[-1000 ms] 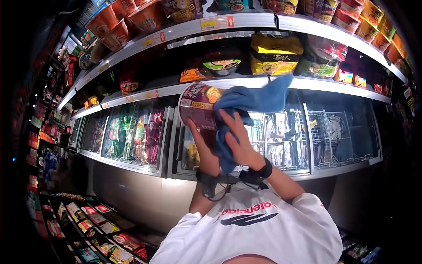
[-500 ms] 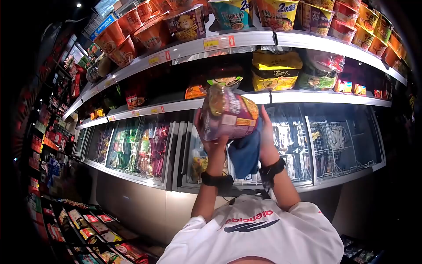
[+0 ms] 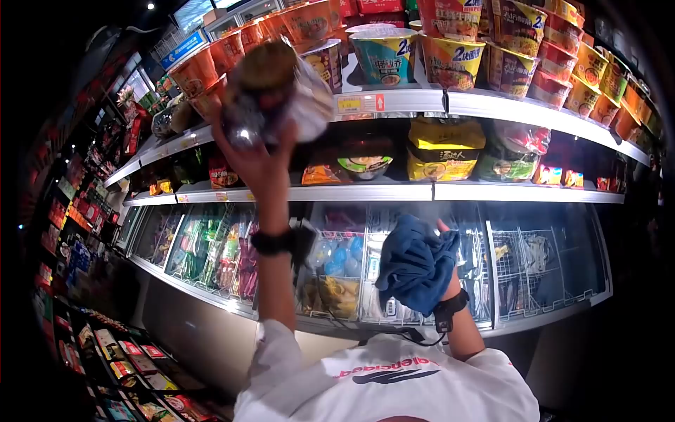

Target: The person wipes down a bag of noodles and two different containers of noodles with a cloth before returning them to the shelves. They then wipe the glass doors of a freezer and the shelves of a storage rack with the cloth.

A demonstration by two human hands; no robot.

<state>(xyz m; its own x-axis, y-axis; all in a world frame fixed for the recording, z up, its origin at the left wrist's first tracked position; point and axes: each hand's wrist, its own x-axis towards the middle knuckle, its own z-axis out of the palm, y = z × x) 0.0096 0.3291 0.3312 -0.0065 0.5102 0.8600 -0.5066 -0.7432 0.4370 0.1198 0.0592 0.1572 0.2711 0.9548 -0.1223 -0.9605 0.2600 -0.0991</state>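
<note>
My left hand (image 3: 254, 163) is raised toward the upper shelf, its fingers wrapped around a purple instant noodle cup (image 3: 275, 91) in shiny plastic. Motion blurs the cup, which is tilted in front of the orange noodle cups (image 3: 247, 35) on that shelf. Lower down, over the glass-topped freezer, my right hand (image 3: 452, 281) is closed on a bunched blue cloth (image 3: 416, 264). The cloth covers most of its fingers. Just right of the held cup, a turquoise noodle cup (image 3: 383, 58) stands on the upper shelf.
Below the upper shelf edge (image 3: 506, 105) runs a second shelf with a yellow noodle bag (image 3: 444, 149) and a dark bowl (image 3: 365, 166). Under it is a freezer (image 3: 555, 246) with wire baskets. Packaged goods (image 3: 123, 352) fill a rack at lower left.
The noodle cup has gone up and left in my left hand, away from the cloth. My right hand has lowered slightly with the cloth, now bunched. The view has tilted up.
</note>
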